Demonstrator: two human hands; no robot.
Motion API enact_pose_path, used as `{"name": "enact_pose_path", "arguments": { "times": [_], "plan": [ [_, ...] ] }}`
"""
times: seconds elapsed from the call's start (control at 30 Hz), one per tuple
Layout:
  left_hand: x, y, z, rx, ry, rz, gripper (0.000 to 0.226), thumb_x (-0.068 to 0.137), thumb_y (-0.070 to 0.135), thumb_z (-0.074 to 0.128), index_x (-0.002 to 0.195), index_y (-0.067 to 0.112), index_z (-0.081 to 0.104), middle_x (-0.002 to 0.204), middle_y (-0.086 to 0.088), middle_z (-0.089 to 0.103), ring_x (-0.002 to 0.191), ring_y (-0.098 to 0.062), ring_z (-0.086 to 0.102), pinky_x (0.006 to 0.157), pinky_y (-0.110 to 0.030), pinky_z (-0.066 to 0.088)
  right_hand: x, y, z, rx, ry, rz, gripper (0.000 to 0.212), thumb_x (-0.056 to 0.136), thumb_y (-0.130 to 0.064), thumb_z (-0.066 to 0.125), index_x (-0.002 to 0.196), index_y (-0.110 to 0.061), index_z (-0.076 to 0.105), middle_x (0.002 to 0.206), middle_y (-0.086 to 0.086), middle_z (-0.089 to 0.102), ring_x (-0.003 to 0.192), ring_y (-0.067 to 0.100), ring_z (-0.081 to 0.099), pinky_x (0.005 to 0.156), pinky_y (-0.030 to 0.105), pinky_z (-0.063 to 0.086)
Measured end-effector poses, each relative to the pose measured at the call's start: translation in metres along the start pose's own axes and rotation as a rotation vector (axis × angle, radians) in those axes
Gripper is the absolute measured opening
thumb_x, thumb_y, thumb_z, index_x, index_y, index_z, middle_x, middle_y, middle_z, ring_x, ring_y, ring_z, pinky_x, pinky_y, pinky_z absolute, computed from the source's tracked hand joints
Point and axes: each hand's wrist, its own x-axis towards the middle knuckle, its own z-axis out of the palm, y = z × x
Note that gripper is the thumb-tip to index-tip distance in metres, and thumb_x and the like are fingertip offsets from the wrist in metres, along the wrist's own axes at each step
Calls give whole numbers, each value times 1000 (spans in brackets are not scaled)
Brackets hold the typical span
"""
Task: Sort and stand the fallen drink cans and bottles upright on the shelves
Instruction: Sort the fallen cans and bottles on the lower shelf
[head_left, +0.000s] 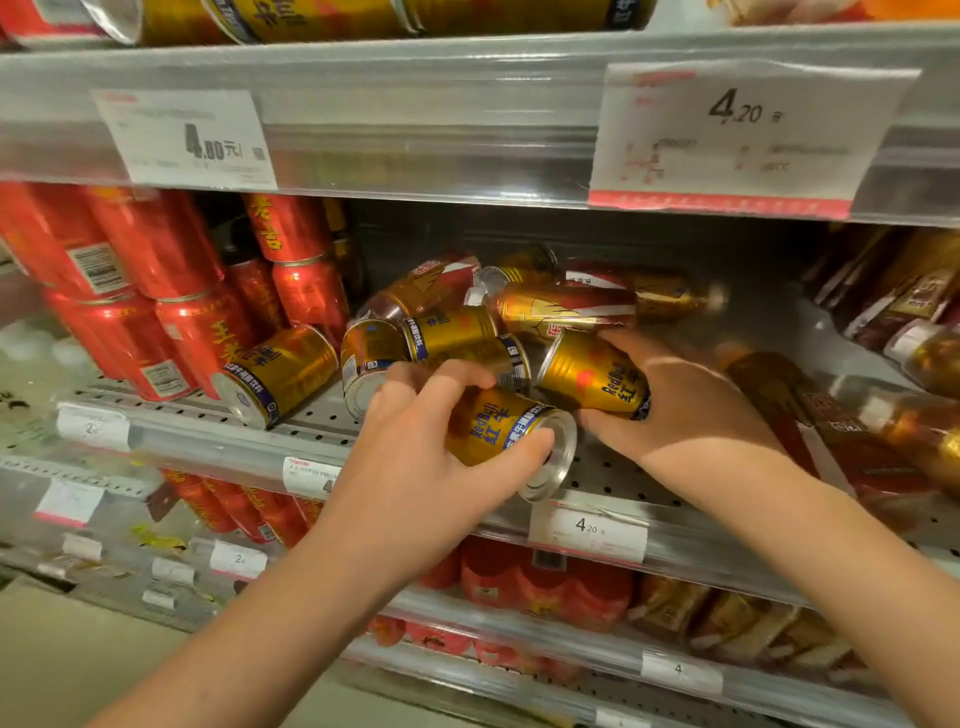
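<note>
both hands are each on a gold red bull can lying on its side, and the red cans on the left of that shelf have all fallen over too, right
Not quite. The left hand and right hand do each grip a gold can lying tipped, but the head view shows the red cans at the left standing upright, stacked in two tiers, not fallen.

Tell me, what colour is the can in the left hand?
Gold, with blue lettering and a silver end: the can in the left hand, seen from the head camera.
</note>
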Motion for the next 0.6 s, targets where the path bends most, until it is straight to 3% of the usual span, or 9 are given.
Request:
{"name": "enact_pose_path", "arguments": {
  "times": [0.13,0.37,0.6],
  "plan": [
    [-1,6,-4,159,48,-16,61,73,88,51,119,48,51,122,14,36,117,-12,46,91,-33,50,5,-1,8,-62,-30,44,74,83,-56,70,146,-45,33,144,-4,44,133,23,40,108,39,39],
    [15,18,-2,681,124,66,80,83,85,25,116,23,64,105,-5,59,98,-29,54,77,-39,47,17,-6,16,-83,13,-5,76,84,-45,73,151,-40,36,151,-1,41,139,27,33,111,39,30],
    [20,13,-1,811,48,60,97,83,84,7,129,18,60,117,-8,61,111,-32,57,82,-40,50,23,-5,19,-58,-13,-49,78,86,-41,73,154,-35,34,152,1,38,142,26,28,112,39,30]
  ]
}}
